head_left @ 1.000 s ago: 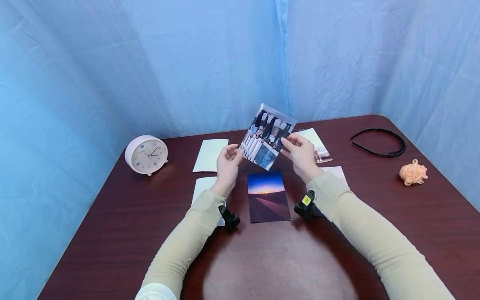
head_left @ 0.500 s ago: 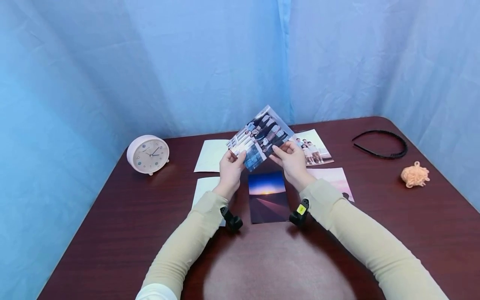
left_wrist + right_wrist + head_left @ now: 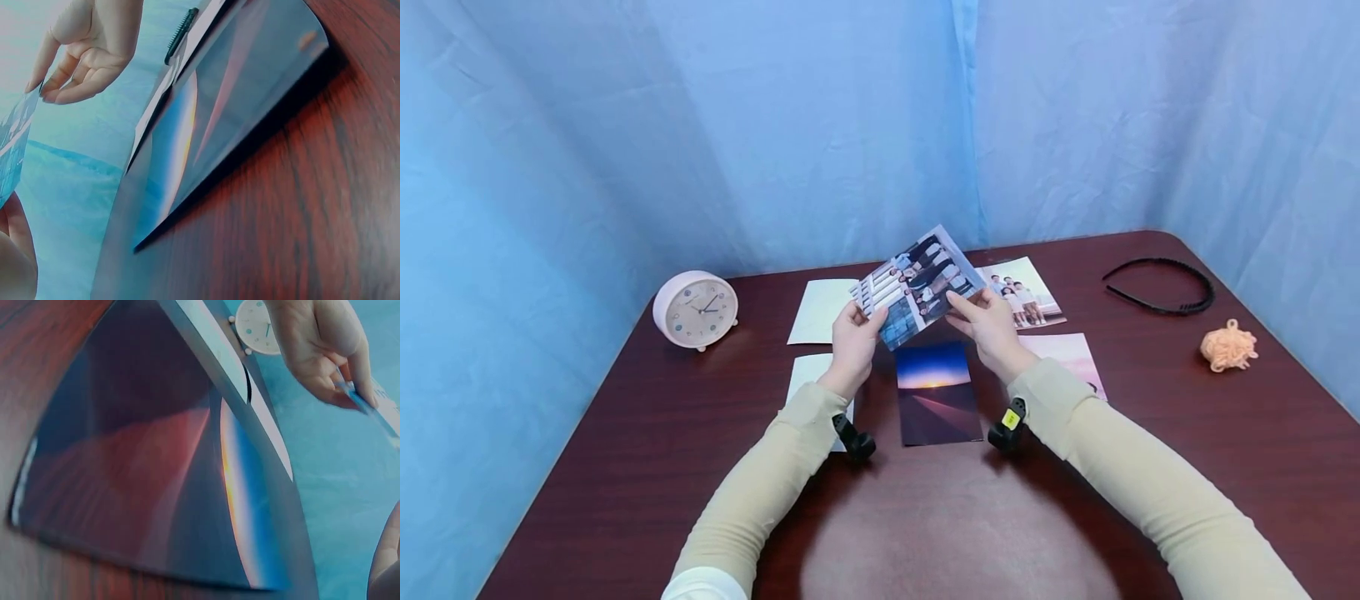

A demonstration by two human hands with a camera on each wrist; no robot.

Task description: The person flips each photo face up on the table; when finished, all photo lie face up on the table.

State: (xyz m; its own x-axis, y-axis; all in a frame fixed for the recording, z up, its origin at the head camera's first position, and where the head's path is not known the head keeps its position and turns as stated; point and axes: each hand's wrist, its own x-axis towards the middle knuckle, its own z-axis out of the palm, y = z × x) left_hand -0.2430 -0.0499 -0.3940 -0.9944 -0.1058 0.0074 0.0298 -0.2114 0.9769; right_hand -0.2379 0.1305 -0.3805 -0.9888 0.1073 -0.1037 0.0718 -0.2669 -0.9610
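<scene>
Glossy rectangular group-photo print (image 3: 919, 287), ctr. of frame, aloft and tilted, L hand (image 3: 853, 346) and R hand (image 3: 996, 333) each pinching an edge; blue-purple sunset print (image 3: 937, 398) lies lower. Step: prob. orienting held print; next move likely calls for light grip w/o creasing.

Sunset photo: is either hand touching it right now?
No, the sunset photo lies on the table, while the left hand and right hand hold the group photo clear of it.
</scene>
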